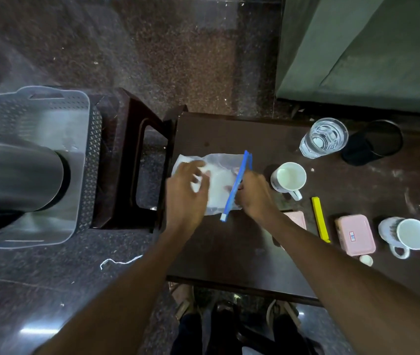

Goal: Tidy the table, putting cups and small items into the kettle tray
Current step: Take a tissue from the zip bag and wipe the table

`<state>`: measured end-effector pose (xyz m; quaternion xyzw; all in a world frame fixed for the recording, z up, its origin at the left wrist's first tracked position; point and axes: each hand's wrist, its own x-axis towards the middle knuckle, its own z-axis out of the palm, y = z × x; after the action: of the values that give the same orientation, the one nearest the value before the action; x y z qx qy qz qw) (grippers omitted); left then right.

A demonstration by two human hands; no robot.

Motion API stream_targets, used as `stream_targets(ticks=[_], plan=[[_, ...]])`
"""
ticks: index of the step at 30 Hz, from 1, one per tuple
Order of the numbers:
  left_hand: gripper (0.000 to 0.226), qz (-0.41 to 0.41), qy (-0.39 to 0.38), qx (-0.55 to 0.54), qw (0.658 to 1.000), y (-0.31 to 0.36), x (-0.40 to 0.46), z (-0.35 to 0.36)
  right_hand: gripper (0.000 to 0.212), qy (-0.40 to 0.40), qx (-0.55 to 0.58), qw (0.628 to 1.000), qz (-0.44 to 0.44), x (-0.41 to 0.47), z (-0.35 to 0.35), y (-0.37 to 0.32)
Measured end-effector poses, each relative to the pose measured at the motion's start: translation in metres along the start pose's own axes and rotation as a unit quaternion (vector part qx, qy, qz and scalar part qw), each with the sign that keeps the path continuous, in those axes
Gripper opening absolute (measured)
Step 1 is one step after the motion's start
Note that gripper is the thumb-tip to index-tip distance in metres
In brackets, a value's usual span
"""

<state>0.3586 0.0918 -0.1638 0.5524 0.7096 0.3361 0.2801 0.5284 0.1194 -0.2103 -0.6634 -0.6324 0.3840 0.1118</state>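
A clear plastic bag [220, 180] with white contents lies on the dark table [229, 252], a blue sealing clip [237, 188] across it. My left hand [185, 190] rests on the bag's left part with fingers spread. My right hand [255, 193] grips the blue clip at its middle. The grey perforated tray [86, 160] stands on a stool at the left, holding a steel kettle [17, 175]. A white mug [288, 177] stands just right of my right hand. Another mug [408, 235] lies further right.
A glass of water [324, 137] and a black mesh holder [374, 142] stand at the table's far side. A yellow clip [320, 219], a pink box [356, 234] and a second pink box [295, 219] lie right of my forearm. A green sofa [370, 52] is behind.
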Motion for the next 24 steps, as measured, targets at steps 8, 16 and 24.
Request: stream_targets(ticks=[8, 16, 24], plan=[[0.031, -0.255, -0.033, 0.048, 0.965, -0.06, 0.024, -0.018, 0.016, 0.02, -0.04, 0.996, 0.083, 0.018, 0.016, -0.002], [0.026, -0.294, 0.006, -0.007, 0.956, -0.071, 0.04, -0.009, 0.033, 0.029, 0.061, 0.993, 0.1, 0.013, 0.017, -0.011], [0.028, -0.298, -0.006, -0.026, 0.954, -0.08, 0.049, -0.01, 0.047, -0.041, 0.184, 0.976, 0.107, 0.008, 0.007, -0.027]])
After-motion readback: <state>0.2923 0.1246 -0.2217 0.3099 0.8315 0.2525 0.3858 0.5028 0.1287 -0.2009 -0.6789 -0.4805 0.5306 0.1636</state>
